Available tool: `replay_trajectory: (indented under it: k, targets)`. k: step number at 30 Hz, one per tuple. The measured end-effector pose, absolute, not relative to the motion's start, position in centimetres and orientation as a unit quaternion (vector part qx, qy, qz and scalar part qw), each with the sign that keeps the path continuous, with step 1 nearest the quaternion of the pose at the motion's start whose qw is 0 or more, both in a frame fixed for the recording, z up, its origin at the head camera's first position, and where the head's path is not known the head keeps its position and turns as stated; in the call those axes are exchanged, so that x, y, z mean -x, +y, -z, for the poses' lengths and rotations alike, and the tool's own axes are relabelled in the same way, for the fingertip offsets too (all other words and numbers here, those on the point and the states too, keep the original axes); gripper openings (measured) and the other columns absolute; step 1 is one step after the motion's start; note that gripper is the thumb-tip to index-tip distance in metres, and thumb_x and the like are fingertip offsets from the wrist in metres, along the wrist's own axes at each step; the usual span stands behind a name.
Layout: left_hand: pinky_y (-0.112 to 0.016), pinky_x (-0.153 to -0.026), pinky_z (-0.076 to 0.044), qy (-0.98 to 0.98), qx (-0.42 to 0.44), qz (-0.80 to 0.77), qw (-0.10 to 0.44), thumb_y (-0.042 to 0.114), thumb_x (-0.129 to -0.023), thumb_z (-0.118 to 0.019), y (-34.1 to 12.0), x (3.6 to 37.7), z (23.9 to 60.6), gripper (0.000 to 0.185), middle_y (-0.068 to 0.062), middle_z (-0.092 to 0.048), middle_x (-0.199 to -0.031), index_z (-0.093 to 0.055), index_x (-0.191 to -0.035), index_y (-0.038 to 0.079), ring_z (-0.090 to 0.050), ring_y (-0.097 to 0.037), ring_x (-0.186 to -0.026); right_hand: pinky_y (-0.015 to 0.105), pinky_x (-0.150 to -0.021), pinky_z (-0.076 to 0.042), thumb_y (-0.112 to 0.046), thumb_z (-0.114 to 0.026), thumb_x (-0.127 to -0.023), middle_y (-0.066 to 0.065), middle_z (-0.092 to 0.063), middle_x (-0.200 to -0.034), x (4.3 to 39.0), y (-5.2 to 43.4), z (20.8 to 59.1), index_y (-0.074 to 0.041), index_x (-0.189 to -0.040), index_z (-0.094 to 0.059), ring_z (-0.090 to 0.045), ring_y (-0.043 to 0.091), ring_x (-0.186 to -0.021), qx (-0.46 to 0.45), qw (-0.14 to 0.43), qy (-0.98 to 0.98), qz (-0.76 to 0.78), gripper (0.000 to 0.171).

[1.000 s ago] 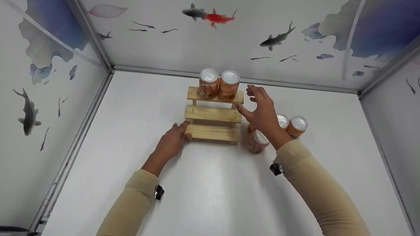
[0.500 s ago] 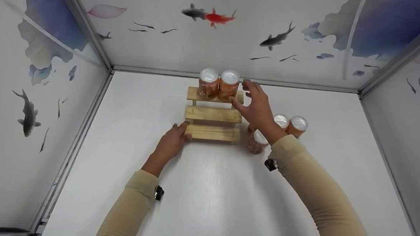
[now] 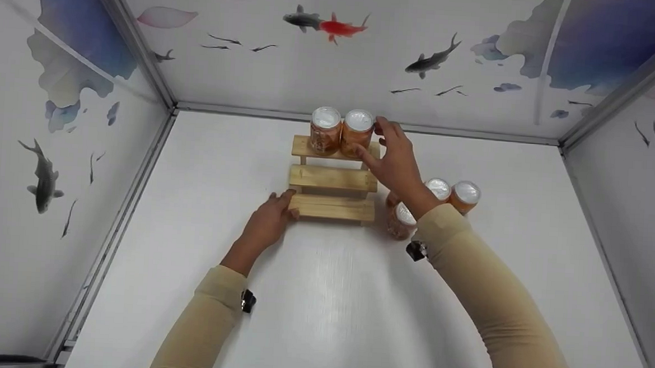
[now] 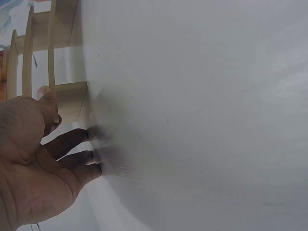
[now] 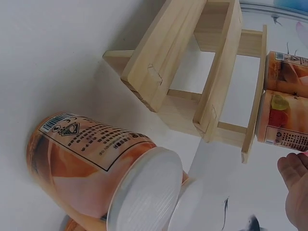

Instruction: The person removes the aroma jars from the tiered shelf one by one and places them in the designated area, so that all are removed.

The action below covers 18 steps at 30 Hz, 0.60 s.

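Two white-lidded orange jars (image 3: 325, 138) are topping a tiered wooden shelf (image 3: 333, 178), upper-centre; left hand (image 3: 266, 221) is pinching it, right hand (image 3: 397, 164) hovering spread.

Right arm (image 3: 500, 305) reaches beyond left arm (image 3: 203, 317), right fingers (image 3: 387, 130) loosely curved.

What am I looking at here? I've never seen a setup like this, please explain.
There's no robot: these are a person's bare hands, with cameras worn on the head and both wrists. The wide view looks down from the head; the two close ones come from the wrists. On the white table is a wooden stand, with two orange jars on its top step and more jars beside it. The left hand holds the bottom step's end. The right hand reaches around one top jar; I can't tell whether its fingers touch.
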<state>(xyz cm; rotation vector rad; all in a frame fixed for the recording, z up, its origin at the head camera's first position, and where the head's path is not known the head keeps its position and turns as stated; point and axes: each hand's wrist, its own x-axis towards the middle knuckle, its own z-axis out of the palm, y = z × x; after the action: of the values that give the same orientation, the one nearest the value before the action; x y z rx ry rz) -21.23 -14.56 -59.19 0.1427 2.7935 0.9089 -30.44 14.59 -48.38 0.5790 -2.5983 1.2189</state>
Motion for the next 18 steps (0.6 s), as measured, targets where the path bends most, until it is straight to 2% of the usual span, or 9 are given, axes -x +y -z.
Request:
replay_trajectory:
  k: [5, 10, 18]
  targets:
    - [-0.067, -0.127, -0.042, 0.945, -0.045, -0.309, 0.101, 0.036, -0.118, -0.054, -14.6, 21.1, 59.3, 0.059, -0.028, -0.048, -0.17, -0.041, -0.171, 0.014, -0.037, -0.045, -0.165, 0.048, -0.116, -0.057, -0.037, -0.081, -0.104, 0.023, -0.058, -0.149, 30.8, 14.2, 48.4, 0.001, -0.162, -0.046, -0.061, 0.037, -0.14, -0.194, 0.105, -0.887, -0.406, 0.077]
    - [-0.065, -0.128, -0.041, 0.944, -0.037, -0.311, 0.106, 0.04, -0.118, -0.052, -14.6, 21.1, 59.4, 0.06, -0.027, -0.045, -0.172, -0.04, -0.172, 0.017, -0.035, -0.044, -0.166, 0.047, -0.115, -0.058, -0.037, -0.081, -0.104, 0.023, -0.058, -0.148, 31.2, 13.9, 48.5, 0.0, -0.161, -0.046, -0.062, 0.036, -0.139, -0.187, 0.105, -0.891, -0.401, 0.076]
    - [-0.066, -0.128, -0.04, 0.943, -0.034, -0.312, 0.114, 0.043, -0.117, -0.053, -14.7, 21.5, 59.5, 0.062, -0.025, -0.043, -0.174, -0.039, -0.173, 0.021, -0.035, -0.044, -0.166, 0.052, -0.116, -0.057, -0.037, -0.081, -0.104, 0.024, -0.057, -0.15, 31.6, 13.6, 48.4, 0.002, -0.162, -0.045, -0.061, 0.037, -0.14, -0.178, 0.1, -0.891, -0.405, 0.078]
